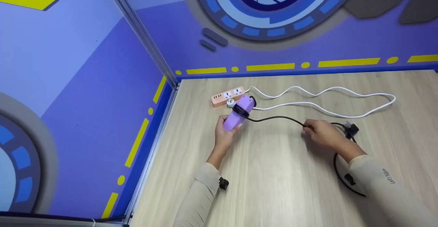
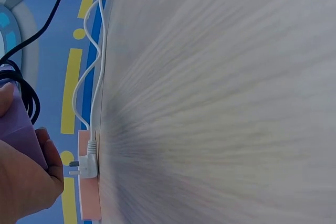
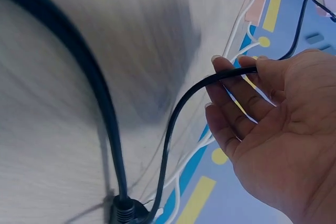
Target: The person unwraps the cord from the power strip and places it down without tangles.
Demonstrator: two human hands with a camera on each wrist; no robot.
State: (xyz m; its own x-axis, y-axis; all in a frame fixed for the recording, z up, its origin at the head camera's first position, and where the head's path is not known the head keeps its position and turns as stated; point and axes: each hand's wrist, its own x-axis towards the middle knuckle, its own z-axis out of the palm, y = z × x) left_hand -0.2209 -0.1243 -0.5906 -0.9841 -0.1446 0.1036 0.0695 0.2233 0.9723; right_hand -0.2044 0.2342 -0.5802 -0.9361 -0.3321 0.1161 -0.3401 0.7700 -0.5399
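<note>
My left hand (image 1: 224, 135) grips the lower end of a purple power strip (image 1: 243, 102), tilted up off the table. Several turns of black cord (image 1: 240, 110) are wound round its middle. From there the cord runs in a slack line to my right hand (image 1: 323, 133), which pinches it between thumb and fingers. In the right wrist view the other fingers (image 3: 231, 111) are spread loosely below the cord. Past this hand the cord loops on toward a black plug (image 1: 351, 130) on the table.
An orange power strip (image 1: 219, 100) lies at the back left of the wooden table (image 1: 273, 169). Its white cord (image 1: 342, 89) makes a long loop to the right, and its white plug (image 1: 230, 103) rests beside the strip. Printed blue-purple panels (image 1: 102, 83) stand at the left and back.
</note>
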